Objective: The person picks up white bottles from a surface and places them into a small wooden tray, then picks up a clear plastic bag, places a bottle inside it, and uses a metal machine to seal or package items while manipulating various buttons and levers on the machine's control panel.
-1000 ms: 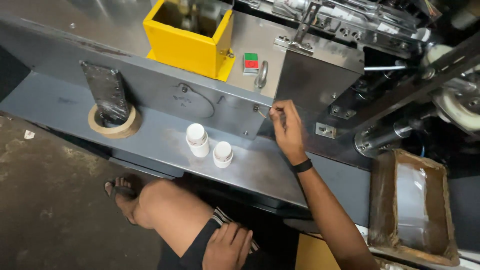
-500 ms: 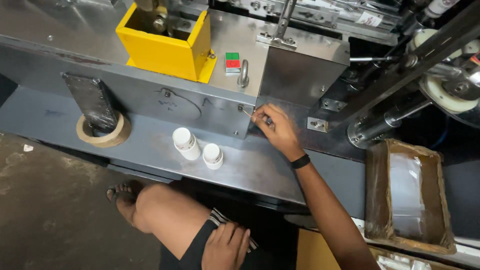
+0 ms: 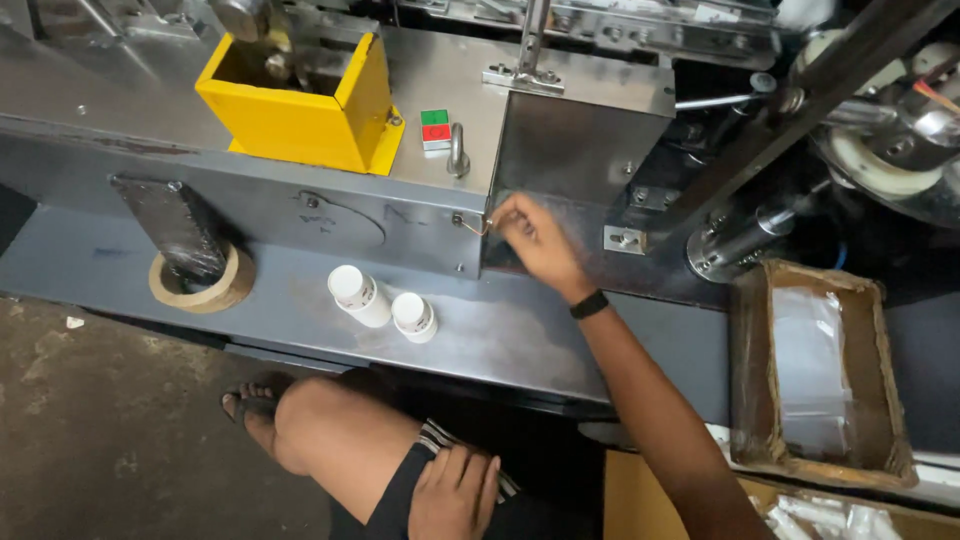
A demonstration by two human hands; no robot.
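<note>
My right hand (image 3: 535, 240) reaches up to the grey metal machine (image 3: 580, 150) and pinches a thin wire hook (image 3: 478, 224) at the edge of its steel side panel. A black band sits on that wrist. My left hand (image 3: 455, 492) rests on my thigh at the bottom of the view, fingers loosely together, holding nothing. Two small white bottles (image 3: 385, 303) stand on the machine's grey shelf (image 3: 500, 345), left of my right arm.
A yellow hopper box (image 3: 300, 95) sits on top of the machine, with a red-and-green switch (image 3: 434, 129) beside it. A roll of brown tape (image 3: 200, 285) lies on the shelf at left. A cardboard box (image 3: 815, 375) with clear plastic bags stands at right. Concrete floor lies below left.
The view has shifted, so the machine sits lower in frame. My right hand stays at the panel edge, fingers now pinched on the wire. My left hand has not moved off my thigh.
</note>
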